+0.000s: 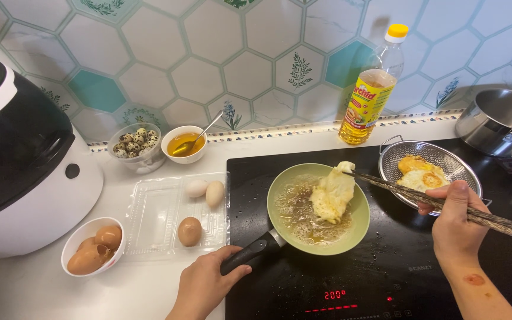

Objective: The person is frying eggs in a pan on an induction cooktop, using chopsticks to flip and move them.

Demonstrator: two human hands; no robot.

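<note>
Left grip (208,281) is wrapped around the black handle (250,252) of the green pan (360,222) sitting on the black cooktop (386,272), while the right hand (454,222) pinches dark chopsticks (422,195) whose tips lift a fried egg (331,192) half out of the bubbling oil. Egg looks floppy, so I reckon it could tear or slip back and splash hot oil. Strainer (466,169) with cooked eggs sits just beside the pan.

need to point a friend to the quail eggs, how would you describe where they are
Start at the big white and black cooker on the left; just right of it, against the tiled wall, stands a small clear glass bowl. Unlike the neighbouring white bowl of yellow liquid, it holds tiny speckled eggs.
</note>
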